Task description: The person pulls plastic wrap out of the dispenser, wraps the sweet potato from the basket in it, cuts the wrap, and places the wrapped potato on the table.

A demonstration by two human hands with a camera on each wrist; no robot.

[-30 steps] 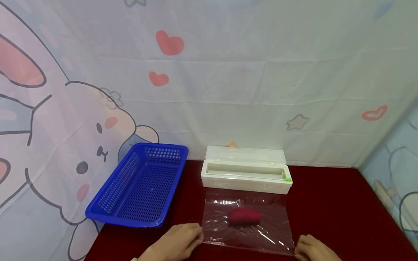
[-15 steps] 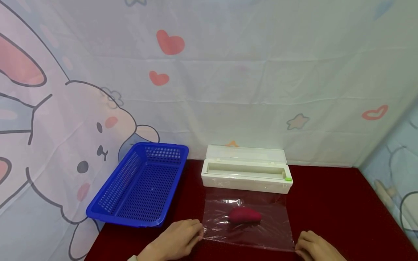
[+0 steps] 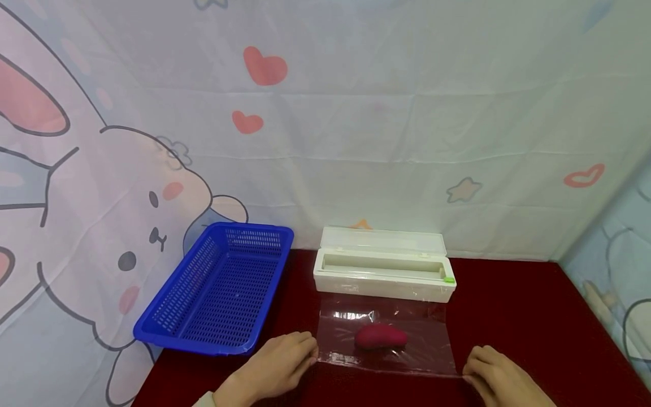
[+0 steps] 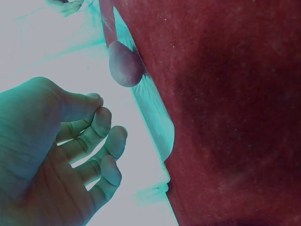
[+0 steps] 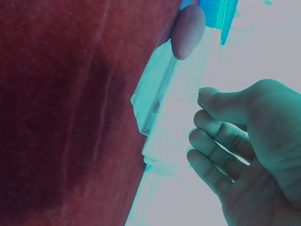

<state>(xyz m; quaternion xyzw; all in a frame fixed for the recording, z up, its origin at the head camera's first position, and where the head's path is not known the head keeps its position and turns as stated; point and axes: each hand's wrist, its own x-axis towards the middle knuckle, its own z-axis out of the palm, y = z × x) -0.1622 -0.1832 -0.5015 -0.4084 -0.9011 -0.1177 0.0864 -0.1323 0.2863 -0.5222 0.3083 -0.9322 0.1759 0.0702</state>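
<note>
A sheet of clear cling film (image 3: 346, 325) stretches toward me from a white film dispenser box (image 3: 381, 285), whose lid stands open. On the film lies a purplish-red sweet potato (image 3: 381, 337), seen end-on in the left wrist view (image 4: 126, 66) and also in the right wrist view (image 5: 188, 32). My left hand (image 3: 277, 362) pinches the film's near left corner between thumb and forefinger. At the near right corner, my right hand (image 3: 500, 376) pinches the film the same way. The film's near edge runs between both hands, in front of the sweet potato.
A blue plastic basket (image 3: 218, 294) with slotted walls stands to the left, close to my left hand. The dark red tabletop (image 3: 529, 316) extends to the right of the box. Behind everything hangs a printed cloth backdrop (image 3: 356, 141). A green slider (image 3: 448, 280) sits on the box's right end.
Both hands have risen and moved slightly away from me, bringing the film's near edge closer to the sweet potato. The sweet potato, box and basket have stayed put.
</note>
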